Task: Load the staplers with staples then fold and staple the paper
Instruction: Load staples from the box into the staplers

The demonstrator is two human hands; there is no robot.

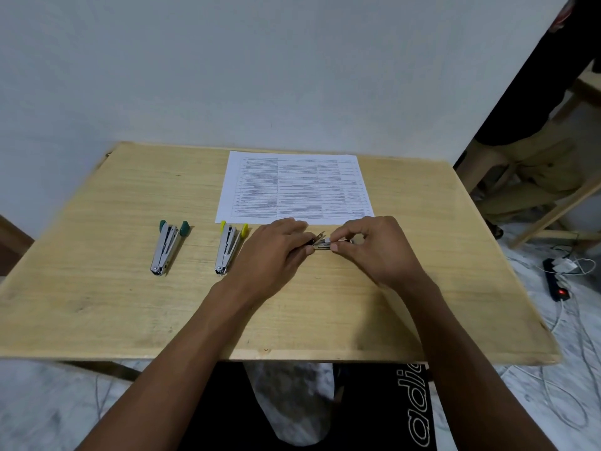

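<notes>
Two small metal staplers lie open on the wooden table [130, 307]: a green-tipped stapler [166, 248] at the left and a yellow-tipped stapler [227, 247] beside it. A third stapler [322, 244], metal and dark, sits between my hands. My left hand [276, 252] grips its left end. My right hand [374, 245] pinches its right end with fingertips, possibly on a staple strip, too small to tell. A printed sheet of paper [292, 187] lies flat just beyond my hands.
The table's far edge meets a white wall. At the right, a person in khaki trousers [533, 177] sits on a wooden stool. A black power strip [556, 281] and cables lie on the floor at the right.
</notes>
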